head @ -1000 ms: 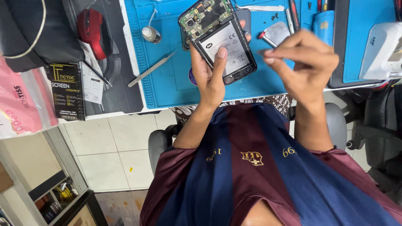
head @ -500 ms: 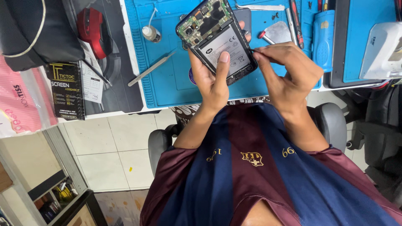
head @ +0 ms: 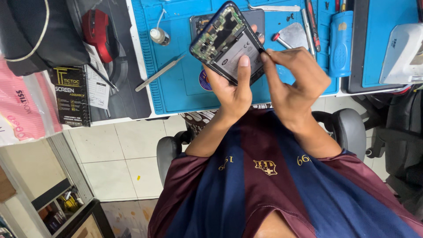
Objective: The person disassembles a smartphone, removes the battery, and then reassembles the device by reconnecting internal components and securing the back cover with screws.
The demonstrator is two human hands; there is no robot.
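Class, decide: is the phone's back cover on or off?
Off: the phone in the left hand shows bare circuit board and battery.

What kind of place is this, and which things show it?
Probably a phone repair bench. The left hand holds an opened phone over a blue work mat, with tweezers and a screwdriver lying there.

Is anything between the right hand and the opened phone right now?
Nothing visible. The right hand has its fingertips pinched at the edge of the opened phone, which the left hand holds above the blue mat.
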